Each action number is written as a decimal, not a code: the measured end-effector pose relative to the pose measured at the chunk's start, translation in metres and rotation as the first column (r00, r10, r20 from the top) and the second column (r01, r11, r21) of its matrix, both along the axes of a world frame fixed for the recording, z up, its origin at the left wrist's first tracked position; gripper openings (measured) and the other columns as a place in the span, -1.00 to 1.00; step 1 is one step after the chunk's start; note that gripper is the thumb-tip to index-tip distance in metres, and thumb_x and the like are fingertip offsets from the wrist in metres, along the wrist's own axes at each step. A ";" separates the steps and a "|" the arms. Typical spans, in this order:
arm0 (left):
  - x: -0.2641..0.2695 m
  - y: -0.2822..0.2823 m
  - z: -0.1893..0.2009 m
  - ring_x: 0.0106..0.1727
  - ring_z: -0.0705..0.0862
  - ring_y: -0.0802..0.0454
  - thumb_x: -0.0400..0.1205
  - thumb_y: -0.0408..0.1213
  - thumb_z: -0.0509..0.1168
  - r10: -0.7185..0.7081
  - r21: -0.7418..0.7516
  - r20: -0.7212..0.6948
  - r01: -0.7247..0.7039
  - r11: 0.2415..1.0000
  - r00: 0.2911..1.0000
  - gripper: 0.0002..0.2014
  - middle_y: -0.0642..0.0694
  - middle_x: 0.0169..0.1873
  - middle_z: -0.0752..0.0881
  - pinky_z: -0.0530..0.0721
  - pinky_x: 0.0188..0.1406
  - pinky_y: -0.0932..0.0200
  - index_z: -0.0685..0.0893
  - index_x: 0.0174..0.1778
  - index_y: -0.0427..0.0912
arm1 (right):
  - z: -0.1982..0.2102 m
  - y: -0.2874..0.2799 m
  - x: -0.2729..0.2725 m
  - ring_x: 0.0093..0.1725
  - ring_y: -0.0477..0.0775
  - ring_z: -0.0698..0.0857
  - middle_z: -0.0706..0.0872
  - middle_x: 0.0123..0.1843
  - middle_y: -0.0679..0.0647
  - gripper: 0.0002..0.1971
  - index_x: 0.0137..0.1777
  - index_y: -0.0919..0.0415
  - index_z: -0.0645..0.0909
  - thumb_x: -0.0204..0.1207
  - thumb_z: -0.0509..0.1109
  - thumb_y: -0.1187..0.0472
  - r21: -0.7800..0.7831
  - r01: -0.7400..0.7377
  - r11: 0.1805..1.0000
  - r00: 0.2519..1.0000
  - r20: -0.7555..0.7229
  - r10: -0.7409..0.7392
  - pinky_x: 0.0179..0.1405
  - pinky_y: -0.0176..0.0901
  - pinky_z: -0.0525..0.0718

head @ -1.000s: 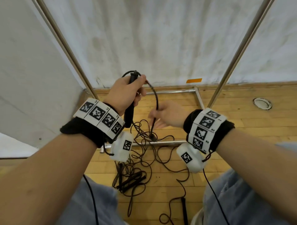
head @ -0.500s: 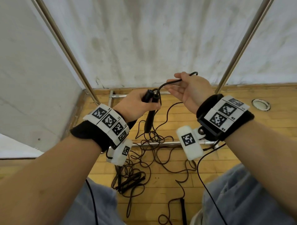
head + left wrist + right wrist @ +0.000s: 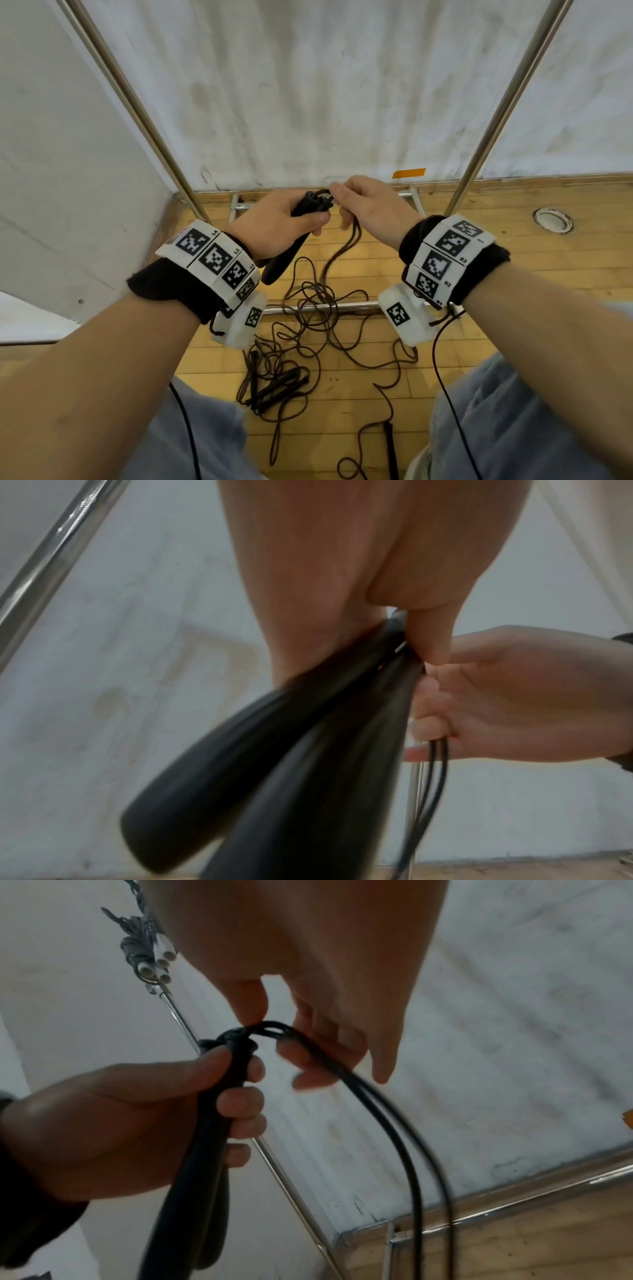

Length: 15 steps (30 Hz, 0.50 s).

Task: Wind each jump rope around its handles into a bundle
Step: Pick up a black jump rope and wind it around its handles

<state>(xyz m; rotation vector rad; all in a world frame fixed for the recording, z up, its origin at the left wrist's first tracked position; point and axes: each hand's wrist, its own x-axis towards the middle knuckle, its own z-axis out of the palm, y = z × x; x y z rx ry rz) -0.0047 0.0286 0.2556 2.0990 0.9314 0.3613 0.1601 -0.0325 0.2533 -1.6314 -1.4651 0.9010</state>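
Grip: left hand (image 3: 274, 222) clamps both handles (image 3: 274, 777); right hand (image 3: 373, 209) pinches doubled cord (image 3: 394, 1123) at handle tops. Winding just starting; next, wrap cord down around handles, keeping tension.

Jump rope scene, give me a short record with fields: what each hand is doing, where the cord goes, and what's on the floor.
left hand: grips two black handles together
right hand: pinches the doubled cord at the handle tops
cord path: hangs from the right hand to loose loops on the wooden floor
floor: another jump rope, tangled, its handles lying down
winding: no turns visible yet
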 end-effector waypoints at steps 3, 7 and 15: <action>-0.002 0.001 0.002 -0.33 0.61 0.26 0.62 -0.15 0.35 -0.001 -0.020 -0.032 0.000 1.000 0.999 -0.90 0.12 -0.36 0.70 0.51 -0.25 0.44 0.70 -0.19 -0.04 | 0.002 0.002 0.003 -0.53 -0.26 0.50 0.48 -0.54 -0.21 -0.74 -0.29 0.03 0.54 0.60 0.28 -0.04 0.038 -0.018 0.999 0.998 -0.055 0.021 -0.19 -0.09 0.72; -0.001 0.001 0.000 -0.09 0.71 0.10 0.52 -0.19 0.47 0.008 -0.119 -0.084 -0.018 0.993 0.996 -0.87 -0.07 -0.15 0.76 0.53 -0.08 0.25 0.72 -0.07 -0.10 | 0.005 0.003 0.002 -0.65 -0.21 0.45 0.43 -0.69 -0.20 -0.63 -0.40 0.11 0.47 0.63 0.25 -0.01 0.089 0.022 0.996 0.997 -0.077 -0.015 -0.16 0.08 0.73; -0.007 0.002 -0.008 -0.13 0.81 0.04 0.56 -0.25 0.44 0.050 -0.235 0.027 -0.042 0.971 0.998 -0.84 -0.09 -0.17 0.81 0.74 -0.17 0.09 0.63 0.00 -0.09 | 0.009 0.007 0.009 -0.57 -0.06 0.26 0.30 -0.53 -0.06 -0.54 -0.46 0.07 0.24 0.68 0.09 -0.07 0.219 0.286 0.933 0.958 -0.081 -0.274 -0.49 -0.19 0.27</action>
